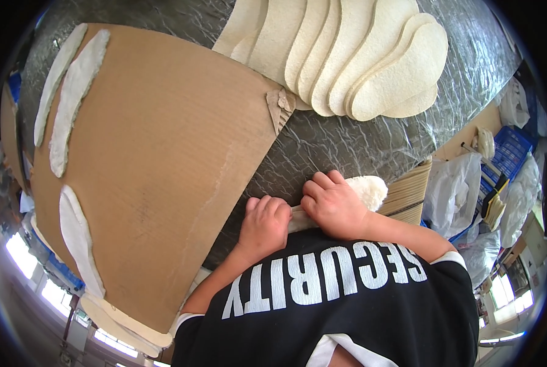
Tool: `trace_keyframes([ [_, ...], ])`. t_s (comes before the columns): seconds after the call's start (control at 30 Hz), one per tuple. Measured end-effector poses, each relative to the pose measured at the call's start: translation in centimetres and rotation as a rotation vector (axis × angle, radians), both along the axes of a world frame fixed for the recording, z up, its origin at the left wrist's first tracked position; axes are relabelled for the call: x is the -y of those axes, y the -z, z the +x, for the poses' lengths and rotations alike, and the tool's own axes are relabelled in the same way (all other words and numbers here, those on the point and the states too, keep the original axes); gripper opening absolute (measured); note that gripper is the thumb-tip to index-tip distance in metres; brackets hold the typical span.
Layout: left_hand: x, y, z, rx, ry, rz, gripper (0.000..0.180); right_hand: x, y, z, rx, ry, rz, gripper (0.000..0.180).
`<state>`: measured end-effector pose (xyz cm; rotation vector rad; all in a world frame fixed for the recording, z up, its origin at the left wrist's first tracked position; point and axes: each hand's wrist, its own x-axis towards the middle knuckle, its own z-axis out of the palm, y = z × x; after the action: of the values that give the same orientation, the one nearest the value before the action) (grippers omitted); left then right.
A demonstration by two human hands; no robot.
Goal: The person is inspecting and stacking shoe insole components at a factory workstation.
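Note:
Close against my chest lies a fluffy cream-white insole (369,191), at the near edge of the table. My right hand (333,205) grips its middle with curled fingers, and the rounded fleecy end sticks out to the right. My left hand (265,225), also closed, pinches the narrower part a short way to the left. A strip of the insole shows between the two hands; the fingertips and much of the insole are hidden behind hands and shirt.
A fanned row of cream insoles (359,55) lies on the dark plastic-covered table (328,144) at the far side. To the left is a brown cardboard sheet (157,147), with several white fleecy insoles (78,101) along its left edge. Plastic bags (454,192) and a blue crate (510,150) stand right.

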<state>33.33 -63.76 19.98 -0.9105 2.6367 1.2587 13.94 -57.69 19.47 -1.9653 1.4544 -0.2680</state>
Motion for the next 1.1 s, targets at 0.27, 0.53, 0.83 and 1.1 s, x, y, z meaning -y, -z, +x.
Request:
trace_keyframes([
  [0.27, 0.5, -0.8, 0.1, 0.075, -0.046, 0.104, 0.019, -0.1, 0.4, 0.3, 0.054, -0.020, -0.066, 0.013],
  [0.53, -0.2, -0.2, 0.1, -0.137, -0.139, 0.060, 0.017, -0.1, 0.4, 0.0, 0.103, -0.017, -0.117, 0.012],
  [0.83, -0.2, 0.1, 0.2, -0.207, -0.145, 0.028, 0.018, 0.6, -0.2, -0.5, 0.124, -0.021, -0.083, 0.015],
  [1.1, 0.0, 0.0, 1.1, -0.250, -0.070, 0.039, 0.021, 1.2, -1.2, -3.1, 0.259, 0.001, 0.174, 0.041],
])
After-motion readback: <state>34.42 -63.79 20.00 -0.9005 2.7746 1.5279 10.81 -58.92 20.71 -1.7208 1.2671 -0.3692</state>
